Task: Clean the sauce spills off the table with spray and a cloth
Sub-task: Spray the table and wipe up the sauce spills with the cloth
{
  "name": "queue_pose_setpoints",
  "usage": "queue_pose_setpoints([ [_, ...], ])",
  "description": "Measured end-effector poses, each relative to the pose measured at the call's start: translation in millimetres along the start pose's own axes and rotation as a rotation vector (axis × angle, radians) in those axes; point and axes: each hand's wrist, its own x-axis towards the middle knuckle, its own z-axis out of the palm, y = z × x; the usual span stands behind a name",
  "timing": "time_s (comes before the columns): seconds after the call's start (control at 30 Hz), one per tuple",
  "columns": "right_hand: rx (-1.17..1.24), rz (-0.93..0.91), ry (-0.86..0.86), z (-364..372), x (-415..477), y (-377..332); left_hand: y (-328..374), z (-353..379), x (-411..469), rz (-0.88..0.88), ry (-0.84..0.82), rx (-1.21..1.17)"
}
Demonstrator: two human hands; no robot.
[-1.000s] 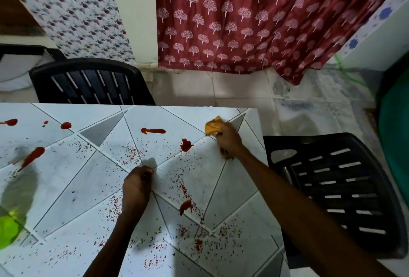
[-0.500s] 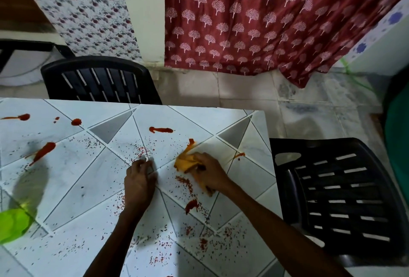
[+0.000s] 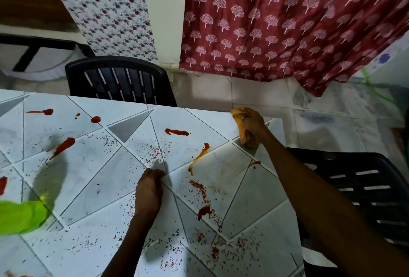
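A white tiled table [image 3: 93, 188] carries red sauce blobs and fine red specks. My right hand [image 3: 254, 122] grips a bunched orange cloth [image 3: 242, 128] near the table's far right corner. An orange-red smear [image 3: 200, 157] trails on the tile just left of the cloth. Other sauce spills lie at the middle [image 3: 177, 132], the near centre [image 3: 204, 211] and the left [image 3: 64, 145]. My left hand [image 3: 149, 190] rests on the table as a closed fist, holding nothing that I can see. A bright green object [image 3: 20, 217] sits at the left edge; no spray bottle can be made out.
A black plastic chair [image 3: 119, 82] stands behind the table's far edge and another black chair [image 3: 365, 188] at its right side. A red patterned curtain [image 3: 287, 22] hangs beyond over a tiled floor.
My right hand swept the cloth toward the table's middle, then back out to the far right corner. A sauce blob there became an orange-red smear. The left fist stayed put.
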Motion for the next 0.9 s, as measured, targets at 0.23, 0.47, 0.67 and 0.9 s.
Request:
queue_pose_setpoints([
  [0.23,-0.135,-0.2,-0.439,113,-58,-1,-23,-10,-9,-0.072,0.025,-0.016],
  [0.47,-0.261,-0.372,-0.661,157,-174,4,-41,-16,-26,-0.012,-0.054,0.106],
  [0.67,-0.007,-0.203,-0.527,105,-190,32,-35,-9,-42,0.033,-0.042,0.158],
  [0.9,0.201,0.005,-0.149,-22,-178,72,-10,19,-51,0.092,-0.109,0.217],
])
